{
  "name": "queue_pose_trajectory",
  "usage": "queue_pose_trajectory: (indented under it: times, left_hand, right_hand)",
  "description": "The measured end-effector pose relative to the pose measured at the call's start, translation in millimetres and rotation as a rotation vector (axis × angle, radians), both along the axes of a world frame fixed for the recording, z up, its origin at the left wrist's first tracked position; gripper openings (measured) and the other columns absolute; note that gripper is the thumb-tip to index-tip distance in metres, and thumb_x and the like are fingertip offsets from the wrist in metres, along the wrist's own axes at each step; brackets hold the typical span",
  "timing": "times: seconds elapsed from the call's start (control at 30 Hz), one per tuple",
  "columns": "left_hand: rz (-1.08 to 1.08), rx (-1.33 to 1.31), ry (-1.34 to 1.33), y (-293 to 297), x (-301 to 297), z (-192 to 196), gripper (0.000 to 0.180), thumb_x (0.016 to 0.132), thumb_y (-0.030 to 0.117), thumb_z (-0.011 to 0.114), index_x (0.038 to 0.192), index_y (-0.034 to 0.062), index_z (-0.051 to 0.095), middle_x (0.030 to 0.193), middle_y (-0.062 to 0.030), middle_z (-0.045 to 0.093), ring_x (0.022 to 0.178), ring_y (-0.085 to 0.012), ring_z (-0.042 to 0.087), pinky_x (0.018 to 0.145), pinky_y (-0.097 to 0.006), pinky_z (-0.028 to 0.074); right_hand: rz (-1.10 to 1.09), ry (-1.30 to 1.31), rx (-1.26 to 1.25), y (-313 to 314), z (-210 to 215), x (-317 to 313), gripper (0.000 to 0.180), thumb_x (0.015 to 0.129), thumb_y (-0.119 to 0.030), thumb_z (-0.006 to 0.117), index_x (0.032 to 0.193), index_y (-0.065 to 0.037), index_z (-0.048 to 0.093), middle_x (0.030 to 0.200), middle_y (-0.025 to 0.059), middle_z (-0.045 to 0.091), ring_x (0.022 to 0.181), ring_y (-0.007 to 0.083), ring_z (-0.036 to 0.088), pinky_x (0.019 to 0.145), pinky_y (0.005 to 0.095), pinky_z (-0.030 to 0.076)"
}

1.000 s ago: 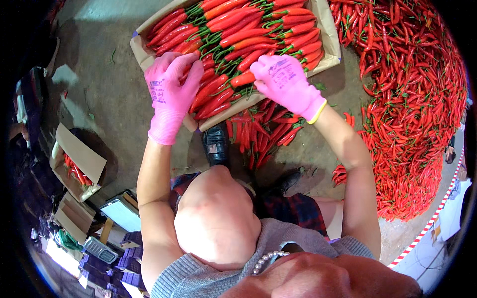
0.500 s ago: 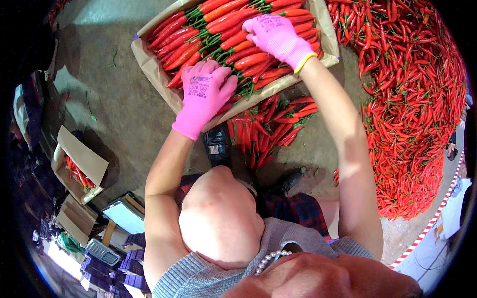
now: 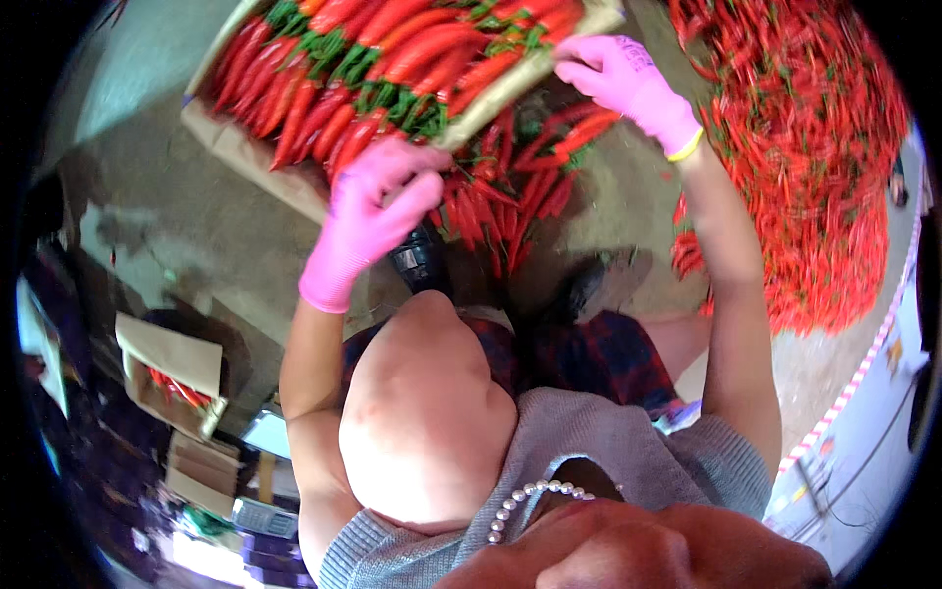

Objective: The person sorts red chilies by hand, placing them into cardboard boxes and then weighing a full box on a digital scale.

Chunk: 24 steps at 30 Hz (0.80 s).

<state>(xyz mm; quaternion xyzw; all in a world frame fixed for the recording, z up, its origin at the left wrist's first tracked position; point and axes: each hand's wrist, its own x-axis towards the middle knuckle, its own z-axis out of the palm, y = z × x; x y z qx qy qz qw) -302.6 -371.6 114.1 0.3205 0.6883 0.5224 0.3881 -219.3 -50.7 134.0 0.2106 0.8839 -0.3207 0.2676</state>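
A paper-lined box [image 3: 250, 147] full of red chilli peppers [image 3: 422, 54], laid in rows with green stems together, sits at the upper left. My left hand [image 3: 368, 216], in a pink glove, is at the box's near corner, fingers curled over the rim and thumb apart on the outer side; motion blurs it. My right hand [image 3: 628, 83], in a matching glove with a yellow cuff, pinches the near rim farther right. Between my hands, a small pile of loose chillies [image 3: 515, 187] lies on the floor, just outside the box.
A large heap of red chillies [image 3: 805, 196] covers the floor at right, beside red-and-white striped tape [image 3: 844, 393]. At lower left stand a small open carton [image 3: 172, 353] with some chillies and a grey scale [image 3: 265, 517]. My shoe [image 3: 422, 260] is close to the loose pile.
My right hand has left the chillies inside the box for its near rim. My left hand has shifted down and left. The box appears farther left and turned anticlockwise; the whole view has shifted too.
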Motion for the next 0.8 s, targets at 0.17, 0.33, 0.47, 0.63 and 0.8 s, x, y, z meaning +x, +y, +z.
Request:
queue_pose_trajectory:
  times: [0.17,0.33,0.47,0.63,0.8]
  left_hand:
    - [-0.276,-0.078,0.619,36.2,76.7,-57.2,0.049,0.083,0.028,0.070,0.126,0.0060,0.060,0.128,-0.0173,0.057,0.119,-0.0376,0.055,0.101,-0.048,0.045]
    - [-0.514,-0.059,0.852,55.9,115.7,-93.0,0.047,0.078,0.030,0.068,0.120,0.0092,0.063,0.126,-0.0158,0.058,0.119,-0.0361,0.054,0.104,-0.051,0.041]
    - [-0.381,0.029,0.692,82.8,107.0,-75.9,0.035,0.084,0.024,0.067,0.116,0.0086,0.065,0.116,-0.0146,0.064,0.106,-0.0350,0.062,0.093,-0.047,0.047]
    - [-0.396,0.067,0.867,184.2,89.0,-105.3,0.028,0.088,0.025,0.063,0.112,0.0097,0.067,0.099,-0.0119,0.068,0.095,-0.0320,0.065,0.083,-0.045,0.051]
    - [-0.715,-0.261,1.068,299.6,104.3,-141.7,0.029,0.089,0.023,0.057,0.116,0.0155,0.065,0.105,-0.0119,0.071,0.099,-0.0315,0.068,0.084,-0.045,0.053]
  right_hand:
    - [0.203,-0.019,0.359,57.8,-90.3,125.2,0.027,0.090,-0.022,0.058,0.114,-0.014,0.066,0.100,0.0107,0.067,0.095,0.0271,0.067,0.083,0.0396,0.052]
    - [0.276,-0.032,0.820,45.6,-149.4,162.0,0.043,0.091,-0.012,0.052,0.133,-0.020,0.056,0.113,0.0093,0.063,0.110,0.0244,0.062,0.084,0.0408,0.050]
    - [0.228,-0.057,0.748,44.8,-144.1,188.1,0.049,0.092,-0.013,0.052,0.141,-0.018,0.048,0.116,0.0089,0.063,0.107,0.0240,0.063,0.086,0.0402,0.048]
    - [0.136,0.078,0.753,34.3,-163.7,213.5,0.045,0.092,-0.016,0.055,0.137,-0.019,0.050,0.112,0.0077,0.065,0.107,0.0246,0.063,0.089,0.0422,0.048]
    - [-0.106,0.120,0.702,20.1,-155.5,209.9,0.041,0.088,-0.025,0.062,0.127,-0.018,0.054,0.109,0.0072,0.067,0.102,0.0274,0.065,0.084,0.0458,0.049]
